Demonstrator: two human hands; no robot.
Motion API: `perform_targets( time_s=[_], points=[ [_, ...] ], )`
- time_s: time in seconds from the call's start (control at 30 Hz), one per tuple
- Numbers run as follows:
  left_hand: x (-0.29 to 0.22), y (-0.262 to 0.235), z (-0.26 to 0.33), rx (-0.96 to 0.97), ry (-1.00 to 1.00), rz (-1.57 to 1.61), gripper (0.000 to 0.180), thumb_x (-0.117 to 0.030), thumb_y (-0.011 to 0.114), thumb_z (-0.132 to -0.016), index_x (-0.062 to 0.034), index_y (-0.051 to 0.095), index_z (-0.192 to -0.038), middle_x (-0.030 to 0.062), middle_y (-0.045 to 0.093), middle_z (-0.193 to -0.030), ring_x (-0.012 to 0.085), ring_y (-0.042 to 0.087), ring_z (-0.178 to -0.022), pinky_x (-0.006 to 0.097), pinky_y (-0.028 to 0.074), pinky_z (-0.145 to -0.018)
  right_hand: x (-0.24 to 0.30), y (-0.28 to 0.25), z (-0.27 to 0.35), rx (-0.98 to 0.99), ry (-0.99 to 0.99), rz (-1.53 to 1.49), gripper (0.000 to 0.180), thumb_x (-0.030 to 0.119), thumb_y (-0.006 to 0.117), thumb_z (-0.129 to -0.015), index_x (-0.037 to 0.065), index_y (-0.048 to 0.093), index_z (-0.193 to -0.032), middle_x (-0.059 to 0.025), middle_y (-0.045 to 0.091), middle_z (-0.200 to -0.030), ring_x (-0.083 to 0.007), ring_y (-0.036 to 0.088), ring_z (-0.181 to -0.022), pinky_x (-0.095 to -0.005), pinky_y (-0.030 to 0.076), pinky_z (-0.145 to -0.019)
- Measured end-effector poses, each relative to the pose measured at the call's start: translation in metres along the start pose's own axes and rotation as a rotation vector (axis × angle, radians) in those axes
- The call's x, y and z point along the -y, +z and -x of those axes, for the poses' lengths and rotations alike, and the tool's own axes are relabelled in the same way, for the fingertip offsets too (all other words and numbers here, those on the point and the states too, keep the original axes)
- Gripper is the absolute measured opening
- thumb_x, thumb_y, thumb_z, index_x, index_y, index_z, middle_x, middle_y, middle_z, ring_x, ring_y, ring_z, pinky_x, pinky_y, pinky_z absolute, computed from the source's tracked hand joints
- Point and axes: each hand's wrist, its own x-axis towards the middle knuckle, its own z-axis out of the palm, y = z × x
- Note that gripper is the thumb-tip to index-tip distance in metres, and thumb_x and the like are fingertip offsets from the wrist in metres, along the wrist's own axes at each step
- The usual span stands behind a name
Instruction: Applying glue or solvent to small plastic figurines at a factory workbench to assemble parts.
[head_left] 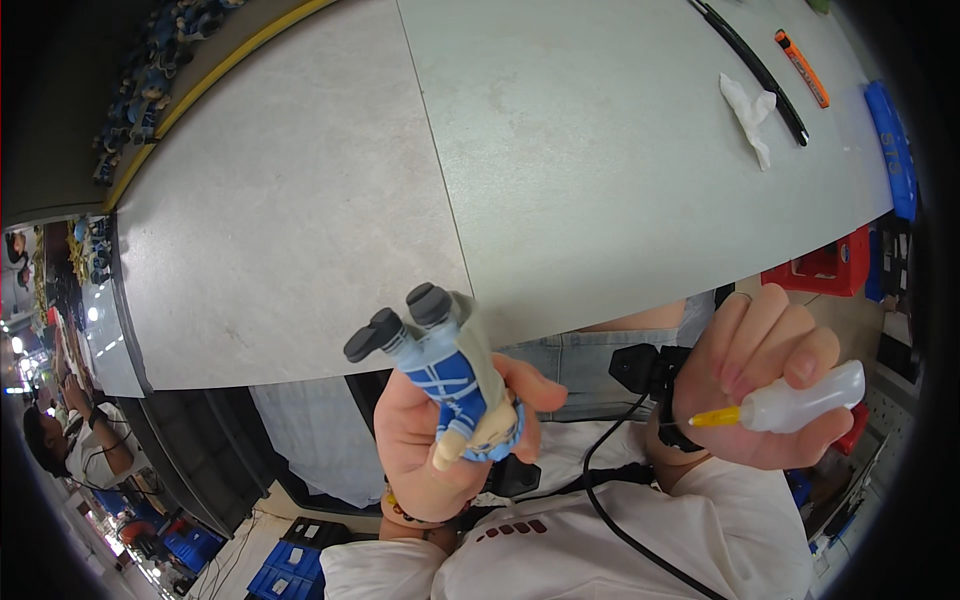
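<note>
My left hand (425,440) holds a small toy figure (445,375) upside down, its grey shoes pointing up toward the table. The figure wears blue clothes and a beige coat. My right hand (765,385) grips a small translucent squeeze bottle (805,397) with a yellow nozzle, the tip aimed left toward the figure but apart from it. Both hands hover below the near edge of a grey table (330,200), above my lap.
On the table's far right lie a crumpled white tissue (750,112), an orange pen-like tool (802,68) and a long black strip (760,70). A red crate (830,268) stands at the right. Blue figures (140,90) line the far left edge. Another person sits at lower left.
</note>
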Motion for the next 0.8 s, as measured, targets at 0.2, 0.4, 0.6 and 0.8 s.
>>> perform_targets(
  time_s=[0.2, 0.4, 0.6, 0.8],
  points=[
    [0.0, 0.002, 0.002, -0.028, 0.008, 0.031, 0.043, -0.029, 0.055, -0.077, -0.0011, 0.038, -0.104, 0.0164, 0.05, -0.08, 0.013, 0.048, -0.057, 0.021, 0.042, -0.041, 0.0, 0.001, 0.001, -0.003, -0.004, -0.006, 0.045, 0.049, 0.036, -0.081, 0.005, 0.046, -0.082, -0.0058, 0.046, -0.066, -0.0141, 0.04, -0.055, -0.0229, 0.031, -0.043],
    [-0.001, -0.011, 0.002, 0.104, 0.037, 0.12, 0.038, -0.018, 0.058, -0.073, 0.0048, 0.044, -0.1, 0.0256, 0.048, -0.092, 0.0183, 0.052, -0.064, 0.025, 0.042, -0.053, -0.004, 0.01, 0.002, -0.032, -0.075, 0.001, 0.043, 0.047, 0.038, -0.081, 0.004, 0.045, -0.08, -0.0066, 0.046, -0.066, -0.0148, 0.041, -0.054, -0.0227, 0.033, -0.042],
    [0.008, 0.002, 0.006, -0.052, 0.302, -0.147, 0.025, -0.009, 0.061, -0.071, 0.0084, 0.052, -0.086, 0.0193, 0.048, -0.088, 0.0229, 0.051, -0.081, 0.029, 0.042, -0.069, 0.01, 0.008, -0.002, 0.136, 0.037, 0.094, 0.038, 0.042, 0.04, -0.082, 0.005, 0.046, -0.079, -0.0073, 0.049, -0.061, -0.0157, 0.045, -0.051, -0.0228, 0.036, -0.043],
    [0.012, 0.005, -0.001, -0.074, 0.167, -0.007, 0.01, -0.006, 0.049, -0.079, 0.0014, 0.044, -0.073, 0.0172, 0.047, -0.086, 0.0207, 0.054, -0.07, 0.029, 0.047, -0.059, 0.002, 0.009, 0.001, 0.003, -0.018, -0.1, 0.034, 0.04, 0.04, -0.083, 0.007, 0.047, -0.081, -0.0068, 0.049, -0.061, -0.0157, 0.044, -0.052, -0.0231, 0.036, -0.043]
  ],
)
